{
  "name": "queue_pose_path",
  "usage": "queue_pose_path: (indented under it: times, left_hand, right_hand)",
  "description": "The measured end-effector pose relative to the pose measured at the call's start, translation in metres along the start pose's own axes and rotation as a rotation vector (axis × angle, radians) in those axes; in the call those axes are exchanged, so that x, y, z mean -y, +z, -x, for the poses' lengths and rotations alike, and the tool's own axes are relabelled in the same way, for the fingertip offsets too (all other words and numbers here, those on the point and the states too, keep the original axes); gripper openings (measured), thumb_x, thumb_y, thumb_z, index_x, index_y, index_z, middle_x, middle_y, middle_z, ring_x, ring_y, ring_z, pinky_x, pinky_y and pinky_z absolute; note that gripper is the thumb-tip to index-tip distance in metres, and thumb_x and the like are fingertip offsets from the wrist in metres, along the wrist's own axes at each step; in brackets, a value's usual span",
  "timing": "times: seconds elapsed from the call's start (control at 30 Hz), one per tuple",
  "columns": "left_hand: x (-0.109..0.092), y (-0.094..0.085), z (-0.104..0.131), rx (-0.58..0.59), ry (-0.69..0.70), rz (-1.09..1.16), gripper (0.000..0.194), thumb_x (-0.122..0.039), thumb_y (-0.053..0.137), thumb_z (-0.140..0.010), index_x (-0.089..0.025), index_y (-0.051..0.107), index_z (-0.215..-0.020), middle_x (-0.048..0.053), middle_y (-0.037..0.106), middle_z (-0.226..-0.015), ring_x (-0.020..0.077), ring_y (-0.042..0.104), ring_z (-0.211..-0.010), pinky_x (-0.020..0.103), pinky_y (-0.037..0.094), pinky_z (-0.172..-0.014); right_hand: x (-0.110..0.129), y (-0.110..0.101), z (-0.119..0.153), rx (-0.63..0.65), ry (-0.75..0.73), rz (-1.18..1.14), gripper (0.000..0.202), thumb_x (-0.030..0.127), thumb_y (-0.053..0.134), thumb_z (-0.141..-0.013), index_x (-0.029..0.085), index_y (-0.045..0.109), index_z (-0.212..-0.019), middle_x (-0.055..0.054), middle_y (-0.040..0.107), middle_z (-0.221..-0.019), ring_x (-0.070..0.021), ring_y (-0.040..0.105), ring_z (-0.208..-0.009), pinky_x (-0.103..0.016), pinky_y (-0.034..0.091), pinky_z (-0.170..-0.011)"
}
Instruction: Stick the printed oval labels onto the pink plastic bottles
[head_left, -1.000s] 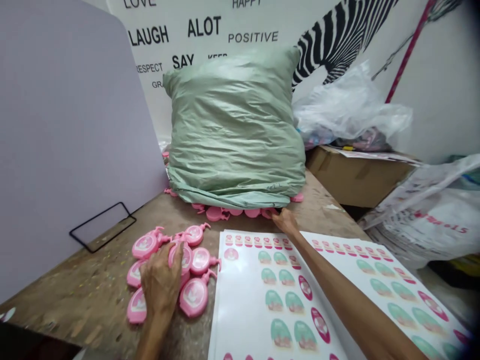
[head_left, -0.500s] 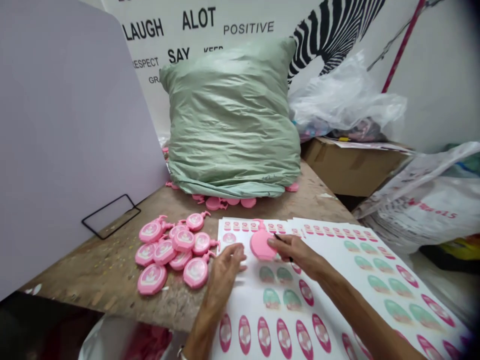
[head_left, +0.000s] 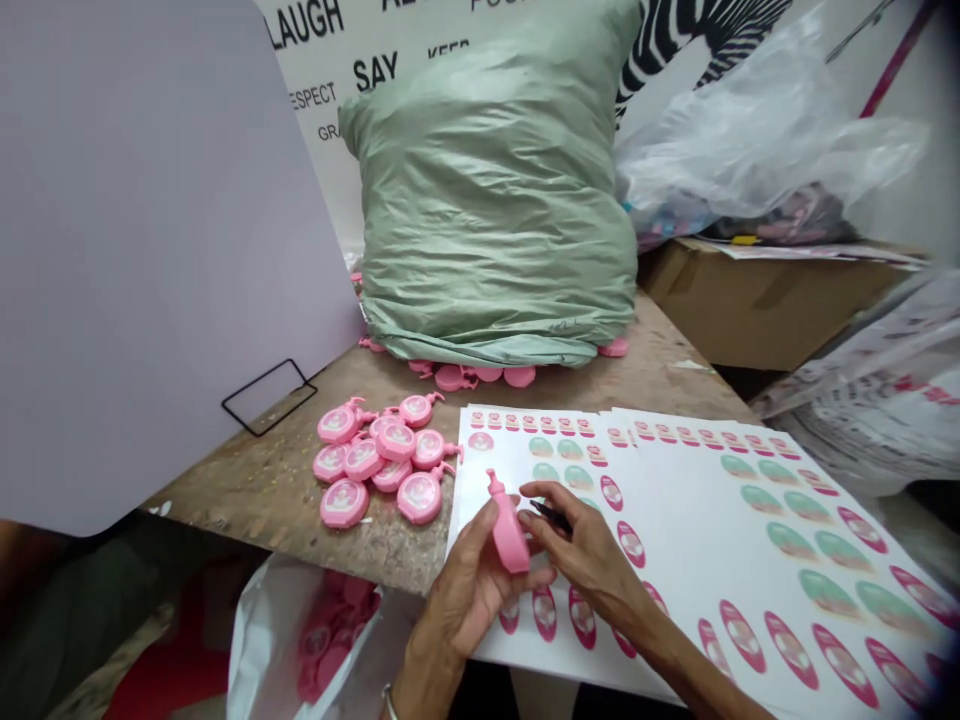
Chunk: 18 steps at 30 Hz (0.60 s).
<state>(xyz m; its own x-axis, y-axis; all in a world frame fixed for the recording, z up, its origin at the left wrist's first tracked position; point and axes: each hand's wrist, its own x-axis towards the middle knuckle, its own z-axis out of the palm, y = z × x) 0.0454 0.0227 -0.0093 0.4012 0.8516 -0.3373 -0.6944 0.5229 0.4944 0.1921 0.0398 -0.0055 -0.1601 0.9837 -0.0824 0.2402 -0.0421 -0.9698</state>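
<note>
My left fingertips and thumb pinch the pink bottle (head_left: pixel 510 540) by its sides; my right fingers are curled around a dark, slim tool (head_left: pixel 551 517), whether touching the bottle I can't tell; the bottle is between my hands, edge-on, its label face hidden; the left hand (head_left: pixel 459 600) is turned palm up, the right hand (head_left: pixel 592 565) angled in above the printed sheet (head_left: pixel 499 475); on it I see one round print (head_left: pixel 481 441) beside blank paper; labelled bottles (head_left: pixel 394 441) lie clustered, seemingly done; others (head_left: pixel 519 376) poke from under the green bag (head_left: pixel 495 200), looking unlabelled, so I judge work remains.
</note>
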Motion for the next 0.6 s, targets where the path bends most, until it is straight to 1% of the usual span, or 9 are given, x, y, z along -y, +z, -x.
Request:
queue_pose_path:
  times: [0.03, 0.1, 0.17, 0.2, 0.27, 0.33, 0.4, 0.47, 0.6]
  left_hand:
    - [-0.001, -0.003, 0.0, -0.028, 0.027, -0.071, 0.037, -0.038, 0.066, -0.081, -0.013, 0.06, -0.108, 0.012, 0.066, -0.101, 0.0184, 0.065, -0.08, 0.029, 0.056, -0.063]
    - [-0.003, -0.008, -0.003, -0.085, 0.075, -0.181, 0.035, -0.035, 0.072, -0.075, -0.013, 0.061, -0.1, 0.005, 0.064, -0.082, 0.0113, 0.058, -0.058, 0.02, 0.049, -0.045]
    - [-0.007, -0.011, -0.01, -0.163, 0.14, -0.235, 0.036, -0.033, 0.076, -0.071, -0.012, 0.061, -0.095, 0.0, 0.058, -0.07, 0.0069, 0.05, -0.049, 0.016, 0.042, -0.038]
    - [-0.009, -0.011, -0.015, -0.207, 0.176, -0.253, 0.037, -0.032, 0.077, -0.069, -0.011, 0.061, -0.095, 0.0, 0.058, -0.069, 0.0064, 0.05, -0.05, 0.015, 0.042, -0.038]
    - [-0.014, -0.011, -0.027, -0.283, 0.246, -0.274, 0.04, -0.033, 0.077, -0.069, -0.011, 0.061, -0.098, 0.003, 0.063, -0.075, 0.0083, 0.056, -0.059, 0.015, 0.046, -0.046]
    - [-0.019, -0.011, -0.039, -0.346, 0.312, -0.257, 0.042, -0.034, 0.076, -0.07, -0.012, 0.061, -0.102, 0.007, 0.066, -0.088, 0.012, 0.063, -0.071, 0.018, 0.051, -0.055]
    - [-0.023, -0.013, -0.051, -0.4, 0.358, -0.248, 0.043, -0.036, 0.076, -0.07, -0.013, 0.06, -0.104, 0.009, 0.067, -0.095, 0.0147, 0.066, -0.076, 0.023, 0.055, -0.061]
    - [-0.025, -0.017, -0.061, -0.427, 0.388, -0.269, 0.044, -0.037, 0.076, -0.07, -0.014, 0.06, -0.103, 0.009, 0.067, -0.096, 0.0161, 0.067, -0.076, 0.026, 0.057, -0.064]
    - [-0.024, -0.024, -0.074, -0.407, 0.406, -0.304, 0.044, -0.039, 0.077, -0.068, -0.012, 0.061, -0.098, 0.008, 0.067, -0.088, 0.0186, 0.069, -0.076, 0.029, 0.057, -0.067]
  right_hand:
    - [0.0, -0.001, -0.002, -0.021, -0.014, 0.035, 0.032, 0.045, 0.059, -0.082, 0.021, 0.059, -0.104, -0.004, 0.067, -0.096, -0.0196, 0.063, -0.088, -0.031, 0.051, -0.076]
    - [-0.001, -0.007, -0.012, -0.018, -0.084, 0.124, 0.031, 0.044, 0.059, -0.083, 0.022, 0.058, -0.104, -0.005, 0.066, -0.102, -0.0197, 0.063, -0.092, -0.031, 0.05, -0.08]
    - [-0.003, -0.014, -0.034, -0.038, -0.157, 0.228, 0.029, 0.044, 0.051, -0.088, 0.021, 0.056, -0.104, -0.004, 0.066, -0.097, -0.0177, 0.062, -0.084, -0.03, 0.049, -0.073]
    - [-0.006, -0.016, -0.048, -0.072, -0.189, 0.3, 0.027, 0.044, 0.045, -0.091, 0.021, 0.055, -0.101, -0.004, 0.065, -0.092, -0.0163, 0.061, -0.078, -0.029, 0.048, -0.068]
    - [-0.013, -0.016, -0.077, -0.163, -0.239, 0.476, 0.025, 0.041, 0.037, -0.094, 0.02, 0.053, -0.094, -0.003, 0.065, -0.084, -0.0151, 0.058, -0.07, -0.027, 0.044, -0.062]
    - [-0.021, -0.009, -0.103, -0.237, -0.27, 0.634, 0.021, 0.037, 0.039, -0.092, 0.021, 0.052, -0.088, -0.002, 0.064, -0.08, -0.016, 0.057, -0.07, -0.027, 0.04, -0.063]
    - [-0.029, 0.0, -0.12, -0.279, -0.292, 0.722, 0.016, 0.033, 0.044, -0.089, 0.021, 0.053, -0.084, -0.003, 0.064, -0.078, -0.0183, 0.056, -0.074, -0.029, 0.037, -0.067]
    - [-0.037, 0.007, -0.128, -0.301, -0.314, 0.775, 0.012, 0.029, 0.047, -0.087, 0.02, 0.054, -0.081, -0.005, 0.063, -0.079, -0.0206, 0.054, -0.079, -0.031, 0.033, -0.071]
    - [-0.046, 0.01, -0.128, -0.317, -0.35, 0.868, 0.012, 0.024, 0.045, -0.087, 0.019, 0.055, -0.081, -0.007, 0.064, -0.081, -0.0225, 0.051, -0.084, -0.033, 0.028, -0.074]
